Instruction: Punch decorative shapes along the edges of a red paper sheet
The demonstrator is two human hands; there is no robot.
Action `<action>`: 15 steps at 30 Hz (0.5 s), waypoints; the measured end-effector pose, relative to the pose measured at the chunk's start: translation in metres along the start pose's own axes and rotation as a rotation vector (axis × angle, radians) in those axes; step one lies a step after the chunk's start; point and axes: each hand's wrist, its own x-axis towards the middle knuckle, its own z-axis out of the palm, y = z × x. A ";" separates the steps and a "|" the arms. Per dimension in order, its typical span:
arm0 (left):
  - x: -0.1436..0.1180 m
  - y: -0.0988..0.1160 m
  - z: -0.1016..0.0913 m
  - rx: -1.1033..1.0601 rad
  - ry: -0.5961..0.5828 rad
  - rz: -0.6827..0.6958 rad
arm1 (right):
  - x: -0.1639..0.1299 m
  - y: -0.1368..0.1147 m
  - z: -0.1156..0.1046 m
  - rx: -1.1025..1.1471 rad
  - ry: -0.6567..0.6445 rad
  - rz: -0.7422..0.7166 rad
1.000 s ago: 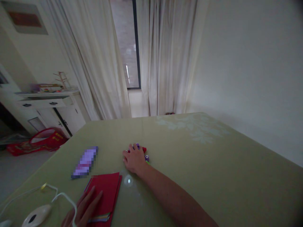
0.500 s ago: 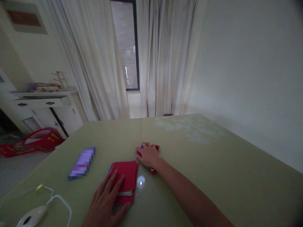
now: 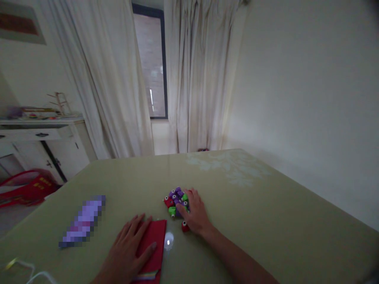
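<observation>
Tabletop (image 3: 251, 232): red packet (image 3: 156, 242), long axis toward curtains (image 3: 201, 86).

Pale curtains (image 3: 100, 79) around a dark-framed window (image 3: 150, 63), white cabinet (image 3: 63, 152) leftward.

Purple item (image 3: 83, 221), pixelated, laid on counter's (image 3: 251, 221) left side. White cable (image 3: 41, 275) cut off by frame, lower left. Leaf pattern (image 3: 229, 165) shown at counter's far right. Window (image 3: 151, 65) flanked by pale curtains (image 3: 97, 79). Cabinet (image 3: 63, 152) topped by small rack (image 3: 61, 104); red bag (image 3: 34, 187) set on floor (image 3: 19, 219) in front.
</observation>
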 end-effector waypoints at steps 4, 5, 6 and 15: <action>-0.042 -0.002 0.011 -0.031 0.045 0.079 | -0.004 -0.014 0.018 -0.019 0.018 -0.037; -0.051 -0.005 0.013 -0.040 0.056 0.117 | 0.000 -0.017 0.020 -0.022 0.023 -0.026; -0.059 -0.010 0.016 -0.043 0.066 0.159 | 0.006 -0.020 0.021 -0.026 0.024 -0.017; -0.072 -0.019 0.034 0.069 0.023 0.430 | 0.067 -0.038 0.029 -0.002 -0.068 -0.137</action>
